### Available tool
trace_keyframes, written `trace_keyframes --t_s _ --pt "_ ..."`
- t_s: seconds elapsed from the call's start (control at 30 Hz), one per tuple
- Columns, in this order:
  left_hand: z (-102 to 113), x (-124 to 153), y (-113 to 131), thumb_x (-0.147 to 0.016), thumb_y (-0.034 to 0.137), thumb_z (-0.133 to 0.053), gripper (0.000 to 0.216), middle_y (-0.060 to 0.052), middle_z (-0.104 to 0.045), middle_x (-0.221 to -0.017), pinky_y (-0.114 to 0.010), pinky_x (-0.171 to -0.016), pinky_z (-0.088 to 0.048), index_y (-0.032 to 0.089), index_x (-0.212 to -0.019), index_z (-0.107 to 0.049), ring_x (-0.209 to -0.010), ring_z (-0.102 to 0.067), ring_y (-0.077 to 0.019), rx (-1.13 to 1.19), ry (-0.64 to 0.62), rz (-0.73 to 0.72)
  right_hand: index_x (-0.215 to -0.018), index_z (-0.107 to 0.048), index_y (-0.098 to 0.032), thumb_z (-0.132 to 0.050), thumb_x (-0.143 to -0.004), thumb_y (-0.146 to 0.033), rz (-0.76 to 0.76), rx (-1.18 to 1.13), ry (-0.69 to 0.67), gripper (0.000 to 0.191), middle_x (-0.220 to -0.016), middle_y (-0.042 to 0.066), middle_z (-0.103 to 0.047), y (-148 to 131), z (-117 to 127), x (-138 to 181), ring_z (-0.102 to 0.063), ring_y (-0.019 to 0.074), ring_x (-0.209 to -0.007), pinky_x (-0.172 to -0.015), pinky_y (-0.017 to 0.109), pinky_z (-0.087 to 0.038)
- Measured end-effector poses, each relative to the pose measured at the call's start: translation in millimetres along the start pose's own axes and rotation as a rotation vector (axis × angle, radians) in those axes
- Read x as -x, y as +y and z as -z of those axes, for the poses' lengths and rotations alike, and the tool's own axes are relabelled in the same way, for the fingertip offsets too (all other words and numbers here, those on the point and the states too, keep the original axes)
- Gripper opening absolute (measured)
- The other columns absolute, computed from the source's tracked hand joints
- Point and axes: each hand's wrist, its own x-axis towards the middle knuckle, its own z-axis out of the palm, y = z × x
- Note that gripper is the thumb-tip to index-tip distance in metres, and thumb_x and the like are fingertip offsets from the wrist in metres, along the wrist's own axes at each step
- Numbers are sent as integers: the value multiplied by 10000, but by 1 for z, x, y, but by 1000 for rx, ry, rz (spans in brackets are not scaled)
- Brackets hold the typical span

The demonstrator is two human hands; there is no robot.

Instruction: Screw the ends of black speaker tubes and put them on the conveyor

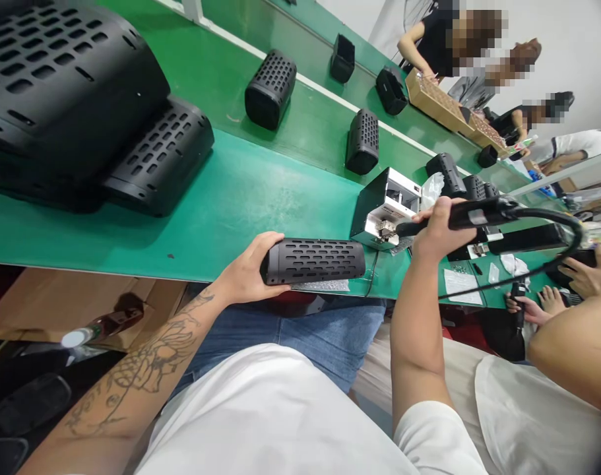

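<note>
Two big perforated black shells (pixel 72 99) lie stacked on the green surface (pixel 231 198). At its near edge, the left hand (pixel 243 272) closes its fingers round one end of a perforated black cylinder (pixel 314 262). The right hand (pixel 436 232) grips an electric screwdriver (pixel 478 212) in its fingers, with the tip at the white screw feeder (pixel 379 198).

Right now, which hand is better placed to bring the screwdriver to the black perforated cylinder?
Right, probably. The right hand has the black corded electric screwdriver in its grip, tip at the white box. The left hand holds the black perforated plastic cylinder at the edge of the green table.
</note>
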Motion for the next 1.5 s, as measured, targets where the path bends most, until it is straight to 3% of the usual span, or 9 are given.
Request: trace_keyframes --t_s 0.13,0.23,0.4,0.57,0.67,0.77,0.97,1.17,1.5 --pt "0 0 0 -920 506 -978 1109 -214 -546 -1783 -647 -1423 -516 270 -1825 -383 -1692 -577 -453 -15 -21 0 -819 -584 -274 -885 -914 -684 -73 20 -5 517 -530 -107 -568 20 -5 -1 -570 144 -404 -508 344 -554" --pt "0 -1 0 -937 518 -965 1096 -212 -542 -1787 -651 -1422 -515 281 -1830 -376 -1690 -577 -451 -9 -12 -20 -834 -599 -272 -930 -875 -681 -92 -31 -18 527 -530 -112 -562 11 1 4 -566 145 -404 -496 343 -550" --pt "-1 -2 2 -917 530 -975 1103 -202 -543 -1787 -630 -1429 -511 281 -1825 -401 -1695 -570 -448 21 -15 24 -887 -615 -283 -942 -923 -601 -118 -192 -99 458 -606 -114 -581 -54 10 27 -552 132 -439 -514 330 -585" --pt "-1 -3 4 -908 535 -986 1118 -221 -531 -1792 -628 -1439 -500 256 -1819 -401 -1698 -567 -450 39 -28 21 -959 -700 -330 -898 -1000 -624 -115 -518 -477 357 -608 -117 -593 -128 -9 80 -466 126 -351 -432 327 -557" --pt "-2 -3 5 -885 544 -1009 1146 -222 -543 -1784 -634 -1431 -510 267 -1820 -406 -1689 -577 -456 65 -18 15 -1024 -741 -342 -906 -1008 -619 -194 -573 -649 323 -632 -92 -645 -151 -29 111 -546 146 -401 -494 359 -615" --pt "-4 -3 6 -866 515 -1023 1147 -210 -555 -1781 -627 -1414 -535 280 -1817 -424 -1674 -595 -452 88 -2 26 -1042 -725 -348 -929 -985 -628 -239 -566 -742 351 -661 -74 -673 -152 -49 129 -612 171 -463 -562 398 -655" --pt "-5 -4 10 -845 485 -1033 1172 -197 -553 -1791 -608 -1405 -548 287 -1828 -428 -1654 -616 -437 109 12 29 -903 -615 -330 -946 -936 -673 -195 -571 -762 478 -563 -108 -609 -135 -80 141 -507 132 -363 -451 330 -571" --pt "-7 -3 6 -845 502 -1030 1233 -203 -545 -1796 -609 -1364 -577 301 -1866 -369 -1654 -609 -451 82 0 26 -954 -679 -314 -934 -980 -405 -162 -689 -882 272 -640 -89 -681 -130 -82 148 -577 135 -395 -476 313 -591" --pt "-12 -4 3 -867 554 -1009 1255 -230 -556 -1778 -632 -1351 -578 267 -1884 -332 -1651 -601 -477 56 5 4 -953 -698 -293 -965 -960 -354 -233 -741 -1003 274 -662 -87 -688 -120 -84 145 -593 121 -422 -528 297 -587"
